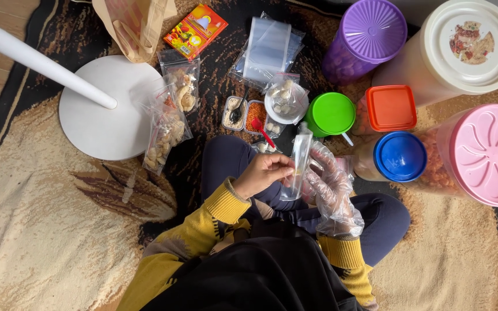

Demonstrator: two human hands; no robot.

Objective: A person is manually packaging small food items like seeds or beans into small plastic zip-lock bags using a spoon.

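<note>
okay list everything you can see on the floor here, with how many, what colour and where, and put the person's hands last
round tall plastic jars: three, purple lid, cream lid, pink lid; right side
small tubs: three, green lid, orange square lid, blue lid; centre right
filled clear zip bags: at least two, pale snacks; by the stand
stack of empty clear bags: top centre
divided clear tray: one, with red spoon; centre
white round bowl: one, under plastic
red and yellow flat box: one; top
brown paper bag: one; top left
white round stand base: one, with pole; left
patterned rug: beige and black
left hand: bare, pinching a narrow clear bag
right hand: in clear plastic glove, also on the bag
</note>
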